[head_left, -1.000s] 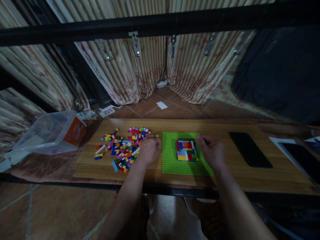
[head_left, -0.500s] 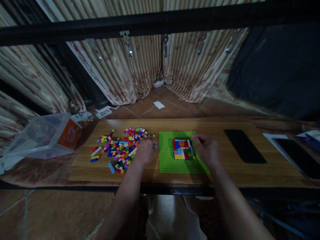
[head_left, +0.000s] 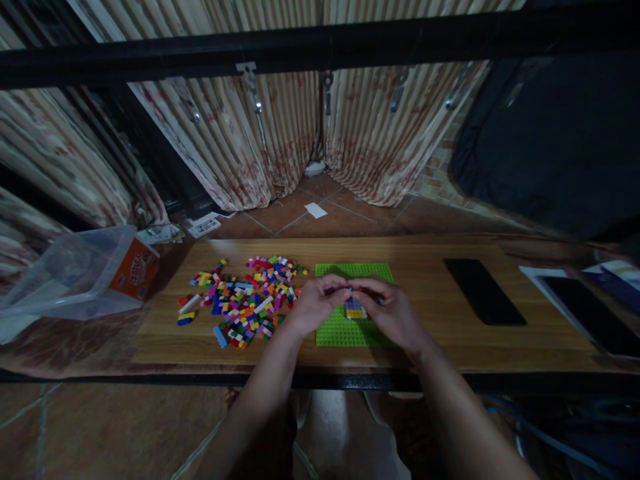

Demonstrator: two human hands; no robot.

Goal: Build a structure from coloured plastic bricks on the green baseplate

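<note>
Since the earlier frame, the left hand [head_left: 315, 305] has moved from the near side of the loose bricks to the green baseplate [head_left: 333, 335], and the right hand [head_left: 397, 317] has shifted inward from the plate's right edge.

Patterned curtains [head_left: 285, 140] hang beyond the work area. The wooden tabletop [head_left: 420, 267] extends across the view in front of the person. A clear plastic bin [head_left: 80, 273] with an orange label lies off its left end. The loose bricks [head_left: 250, 300], of mixed colours, lie spread on the left part of the tabletop. The green baseplate lies flat, right of them. A black slab [head_left: 485, 291] lies on the tabletop, well apart from the plate on the right.

Both hands meet over the plate, fingers curled, fingertips close together, grips narrow. Whether either holds a brick cannot be told. The brick build [head_left: 356, 312] sits on the plate beneath the hands, partly hidden; its near portion shows yellow and blue.
</note>
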